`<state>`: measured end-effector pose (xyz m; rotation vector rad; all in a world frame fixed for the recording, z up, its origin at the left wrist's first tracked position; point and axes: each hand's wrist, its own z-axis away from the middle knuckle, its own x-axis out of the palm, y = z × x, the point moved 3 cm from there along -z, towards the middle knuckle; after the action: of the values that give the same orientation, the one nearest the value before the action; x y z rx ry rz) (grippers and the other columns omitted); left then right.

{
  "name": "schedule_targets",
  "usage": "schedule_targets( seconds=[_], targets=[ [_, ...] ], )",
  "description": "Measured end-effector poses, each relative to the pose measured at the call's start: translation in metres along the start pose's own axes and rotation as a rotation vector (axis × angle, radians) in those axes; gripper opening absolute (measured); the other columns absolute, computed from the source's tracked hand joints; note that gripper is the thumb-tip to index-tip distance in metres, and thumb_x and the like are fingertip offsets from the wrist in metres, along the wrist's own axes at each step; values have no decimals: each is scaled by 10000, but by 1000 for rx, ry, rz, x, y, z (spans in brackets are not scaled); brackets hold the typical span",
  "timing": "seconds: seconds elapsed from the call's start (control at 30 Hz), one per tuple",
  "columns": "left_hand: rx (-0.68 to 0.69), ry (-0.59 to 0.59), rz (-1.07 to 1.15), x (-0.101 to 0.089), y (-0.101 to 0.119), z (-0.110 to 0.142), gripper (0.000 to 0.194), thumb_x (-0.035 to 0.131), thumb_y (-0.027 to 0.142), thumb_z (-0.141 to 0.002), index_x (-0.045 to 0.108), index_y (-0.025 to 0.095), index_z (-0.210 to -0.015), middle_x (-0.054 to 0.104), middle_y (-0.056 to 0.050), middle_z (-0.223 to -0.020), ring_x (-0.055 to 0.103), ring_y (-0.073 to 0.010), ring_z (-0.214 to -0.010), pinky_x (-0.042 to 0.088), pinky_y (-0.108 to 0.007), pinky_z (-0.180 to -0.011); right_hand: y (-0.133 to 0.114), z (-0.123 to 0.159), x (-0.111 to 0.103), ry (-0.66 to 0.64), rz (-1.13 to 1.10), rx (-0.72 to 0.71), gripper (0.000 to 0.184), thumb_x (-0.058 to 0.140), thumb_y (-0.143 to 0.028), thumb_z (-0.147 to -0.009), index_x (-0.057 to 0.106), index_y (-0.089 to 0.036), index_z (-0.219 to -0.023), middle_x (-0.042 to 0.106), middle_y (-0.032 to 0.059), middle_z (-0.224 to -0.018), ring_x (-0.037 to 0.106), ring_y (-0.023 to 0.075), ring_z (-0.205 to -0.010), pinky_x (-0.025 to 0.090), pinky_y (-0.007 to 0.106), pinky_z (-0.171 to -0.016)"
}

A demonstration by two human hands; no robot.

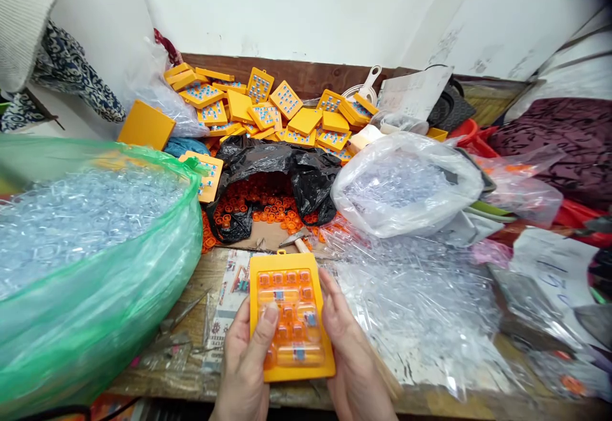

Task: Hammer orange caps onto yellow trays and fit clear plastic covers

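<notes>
A yellow plastic sliding-block puzzle (pixel 306 370) is held upright near the table's front edge, its face towards me. Clear caps over orange pieces fill its recess, and a few bear small blue and red prints. My left hand (pixel 246 360) grips the left edge, thumb lying across the face. Against the right edge rests my right hand (pixel 351 351), its fingers running behind the board, where their tips are hidden. Just beyond the puzzle, a small hammer (pixel 299 240) lies by a black plastic bag (pixel 282 156) of orange pieces (pixel 272 210).
On the left bulges a green bag (pixel 157 274) of clear pieces. A white bag (pixel 411 217) holds more, with loose clear pieces (pixel 421 306) spread in front of it. Yellow puzzles (pixel 306 121) are heaped along the wall. A paper sheet (pixel 559 280) lies at right.
</notes>
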<state>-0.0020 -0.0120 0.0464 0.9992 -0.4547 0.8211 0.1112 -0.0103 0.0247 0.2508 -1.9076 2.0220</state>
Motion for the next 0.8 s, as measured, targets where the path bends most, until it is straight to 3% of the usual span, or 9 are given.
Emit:
schedule_targets(
  seconds=[0.07,0.2,0.37,0.57,0.7,0.8],
  targets=[
    [26,-10,-8,1,-1,0,611,809,231,-683,592,178,-1251,738,-121,-1070,672,-326,-1040,514,-423,-961,2,1,9,-17,-124,122,524,523,-466,-918,478,-243,-1391,643,124,-1261,623,293,-1141,525,464,-932],
    [47,-1,1,-1,-1,-3,613,797,230,-696,579,187,-1268,736,-113,-1080,669,-314,-1049,515,-409,-963,4,2,20,53,-237,155,537,555,-498,-896,504,-257,-1373,715,90,-1129,652,286,-1094,511,465,-945],
    [25,26,-6,-5,-3,-7,633,799,253,-702,566,192,-1288,733,-108,-1095,679,-295,-1036,516,-394,-969,4,0,22,37,-214,136,577,581,-524,-870,498,-268,-1380,710,76,-1147,624,285,-1139,498,453,-962],
    [-104,30,37,-16,-3,-7,626,778,351,-727,567,191,-1294,708,-117,-1162,662,-291,-1079,500,-396,-999,5,0,17,74,-186,192,644,586,-542,-861,450,-236,-1410,653,92,-1254,598,287,-1171,471,451,-986],
    [-131,49,-23,-20,-3,-6,611,740,396,-765,554,174,-1304,694,-138,-1185,639,-294,-1121,482,-399,-1018,10,-4,10,73,204,79,662,509,-613,-869,460,-220,-1399,535,90,-1399,490,276,-1287,401,422,-1063],
    [-43,42,-111,-21,-3,-6,587,727,385,-782,548,181,-1302,687,-128,-1200,625,-285,-1144,472,-399,-1024,12,-7,7,92,617,-36,748,436,-664,-867,383,-196,-1448,522,137,-1398,468,303,-1302,346,488,-1091]
  ],
)
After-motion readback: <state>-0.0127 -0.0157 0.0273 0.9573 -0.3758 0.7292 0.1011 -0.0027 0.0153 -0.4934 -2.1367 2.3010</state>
